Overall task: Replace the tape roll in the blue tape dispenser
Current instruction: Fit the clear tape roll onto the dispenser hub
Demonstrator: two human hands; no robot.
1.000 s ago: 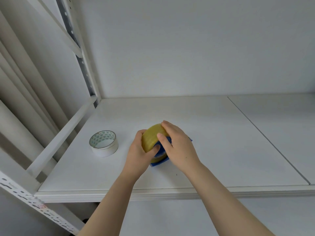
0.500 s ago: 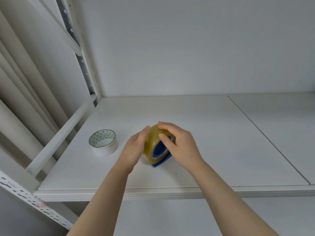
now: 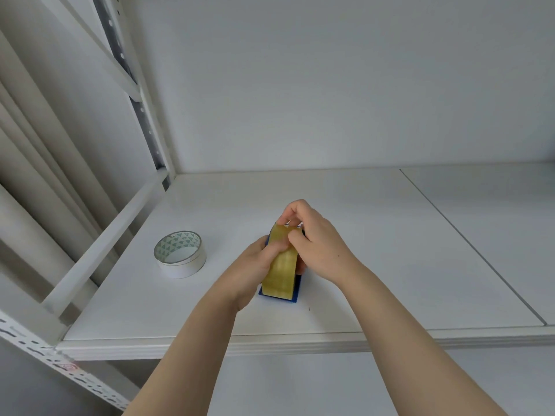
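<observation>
A yellowish-brown tape roll [image 3: 280,271] stands on edge in the blue tape dispenser [image 3: 295,291] on the white shelf, its outer band facing me. Only the dispenser's blue base and a sliver at the upper left show. My left hand [image 3: 255,265] grips the roll and dispenser from the left side, thumb pressed on the tape band. My right hand [image 3: 315,241] holds the top right of the roll, fingertips pinching at its upper edge. A second, white-sided tape roll [image 3: 180,254] with a green triangle pattern inside lies flat to the left, apart from both hands.
The white shelf board [image 3: 360,265] has a seam running diagonally on the right and a front edge close to me. A slanted white brace [image 3: 105,244] and a perforated metal upright [image 3: 141,115] border the left side. A plain wall stands behind.
The roll and dispenser have turned so the tape band faces me. My right fingers moved to the roll's top edge; my left thumb now presses on the band.
</observation>
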